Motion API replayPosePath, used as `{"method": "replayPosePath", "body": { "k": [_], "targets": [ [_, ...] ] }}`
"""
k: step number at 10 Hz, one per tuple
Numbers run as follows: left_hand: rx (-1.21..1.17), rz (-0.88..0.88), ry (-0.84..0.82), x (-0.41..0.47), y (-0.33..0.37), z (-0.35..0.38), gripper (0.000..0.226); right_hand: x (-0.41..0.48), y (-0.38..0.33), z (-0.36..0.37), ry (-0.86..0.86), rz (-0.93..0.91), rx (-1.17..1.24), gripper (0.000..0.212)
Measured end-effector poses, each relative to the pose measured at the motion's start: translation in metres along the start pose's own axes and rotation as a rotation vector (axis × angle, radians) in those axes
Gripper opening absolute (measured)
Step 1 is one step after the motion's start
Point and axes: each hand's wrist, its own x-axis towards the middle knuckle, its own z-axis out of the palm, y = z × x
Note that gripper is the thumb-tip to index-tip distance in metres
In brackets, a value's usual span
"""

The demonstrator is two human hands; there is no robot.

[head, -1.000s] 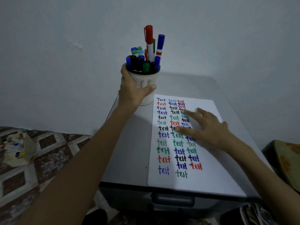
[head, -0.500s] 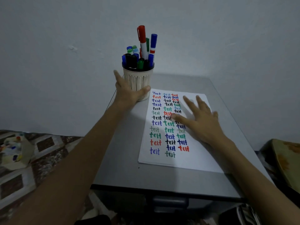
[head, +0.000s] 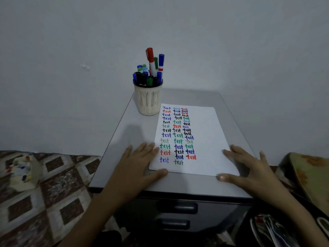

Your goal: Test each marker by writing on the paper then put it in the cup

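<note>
Both hands lie flat and empty at the near corners of the white sheet of paper (head: 204, 132).
The cream slotted plastic cup (head: 148, 102), full of capped coloured markers (head: 151, 72), stands upright at the far left of the grey table (head: 135, 125), straight beyond the left hand (head: 137, 168), which is the nearer one. The paper's long axis runs near to far. The right hand (head: 249, 170) spreads its fingers over the near-right corner.
</note>
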Motion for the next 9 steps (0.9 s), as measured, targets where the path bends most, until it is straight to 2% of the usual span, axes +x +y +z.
{"method": "replayPosePath", "body": {
  "k": [1,3,5,7,8,9],
  "targets": [
    [0.016,-0.032,0.046,0.0026,0.0031,0.0031,0.106,0.0049,0.0039,0.0023,0.061,-0.031,-0.049,0.092],
    [0.031,-0.067,0.057,0.0109,0.008,0.0044,0.118,0.0124,0.0077,0.0043,0.078,-0.055,-0.048,0.086],
    [0.033,-0.078,0.099,0.0109,0.0093,0.0073,0.117,0.011,0.0026,0.0046,0.079,-0.024,-0.003,0.076],
    [0.046,-0.082,0.115,0.0101,0.0087,0.0091,0.111,0.0102,0.0017,0.006,0.059,-0.026,0.037,0.075],
    [0.022,-0.084,0.128,0.0093,0.0077,0.0079,0.113,0.011,0.0056,0.007,0.057,-0.021,0.039,0.084],
    [-0.028,-0.084,0.217,0.007,0.0084,0.0072,0.102,0.0096,0.0039,0.0064,0.106,-0.009,0.073,0.087]
  ]
}}
